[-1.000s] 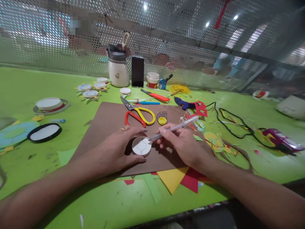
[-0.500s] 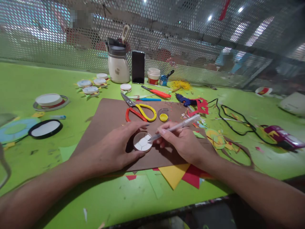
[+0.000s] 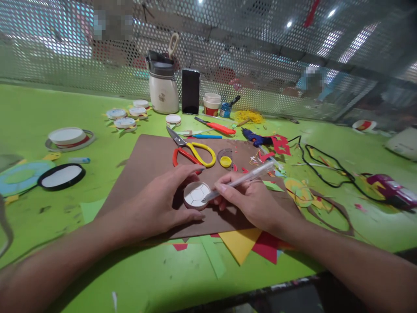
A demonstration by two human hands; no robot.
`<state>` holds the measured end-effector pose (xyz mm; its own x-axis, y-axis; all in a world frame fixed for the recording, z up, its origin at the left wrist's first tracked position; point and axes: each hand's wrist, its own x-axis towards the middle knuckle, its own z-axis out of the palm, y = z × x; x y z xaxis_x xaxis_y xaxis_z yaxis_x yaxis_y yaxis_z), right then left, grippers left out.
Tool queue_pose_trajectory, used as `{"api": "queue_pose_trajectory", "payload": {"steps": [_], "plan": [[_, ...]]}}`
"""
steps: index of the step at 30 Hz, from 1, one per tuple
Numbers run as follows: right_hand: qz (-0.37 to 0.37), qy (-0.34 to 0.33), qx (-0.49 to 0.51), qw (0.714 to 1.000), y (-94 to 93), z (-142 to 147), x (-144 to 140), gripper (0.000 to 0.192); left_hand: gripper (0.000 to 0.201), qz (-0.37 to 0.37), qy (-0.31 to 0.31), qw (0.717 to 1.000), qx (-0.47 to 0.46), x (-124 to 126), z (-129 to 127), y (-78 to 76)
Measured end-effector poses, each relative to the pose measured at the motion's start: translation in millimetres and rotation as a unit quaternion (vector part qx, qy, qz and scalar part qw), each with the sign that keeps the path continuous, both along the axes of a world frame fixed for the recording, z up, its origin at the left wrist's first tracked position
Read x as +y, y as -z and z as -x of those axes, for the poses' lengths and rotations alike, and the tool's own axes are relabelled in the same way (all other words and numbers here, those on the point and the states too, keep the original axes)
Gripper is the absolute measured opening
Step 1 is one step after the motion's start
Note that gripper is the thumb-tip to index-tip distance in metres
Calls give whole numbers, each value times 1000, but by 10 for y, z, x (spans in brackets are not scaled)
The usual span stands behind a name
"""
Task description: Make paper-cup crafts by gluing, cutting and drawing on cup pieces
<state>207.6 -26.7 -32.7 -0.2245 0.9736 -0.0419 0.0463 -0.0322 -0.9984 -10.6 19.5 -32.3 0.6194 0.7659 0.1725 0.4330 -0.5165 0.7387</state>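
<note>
A small white disc (image 3: 196, 194) with drawn pentagon lines lies on a brown board (image 3: 146, 161) on the green desk (image 3: 39, 108). The left hand (image 3: 159, 204) cups the disc from its 9 o'clock side: the thumb curves under at 6 o'clock and the forefinger arches over at 12 o'clock, so its grip is a loose half-open bracket touching the disc's rim rather than closing on it. The right hand (image 3: 247, 200) sits at the disc's 3 o'clock, its grip closed firmly around a white pen (image 3: 241, 179), whose tip rests on the disc's right edge while the barrel slants up toward 2 o'clock. Just beyond the disc, at 12 o'clock, lie red and yellow scissors (image 3: 190, 153) and a yellow cap (image 3: 225, 161). Yellow and red paper scraps (image 3: 250, 245) poke out from under the board at 5 o'clock.
</note>
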Motion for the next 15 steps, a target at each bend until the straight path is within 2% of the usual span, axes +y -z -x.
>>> {"api": "queue_pose_trajectory", "payload": {"steps": [4, 7, 11, 15], "plan": [[2, -5, 6, 1000, 9, 2, -3, 18, 66, -15, -15, 998, 54, 29, -5, -6], [-1, 7, 11, 1000, 4, -5, -5, 19, 67, 17, -3, 999, 31, 25, -1, 1], [-22, 25, -15, 999, 8, -24, 10, 20, 80, 47, -15, 999, -7, 21, -3, 32], [-21, 23, -25, 999, 27, -27, 23, 20, 79, 57, -24, 998, -6, 30, -6, 50]]}}
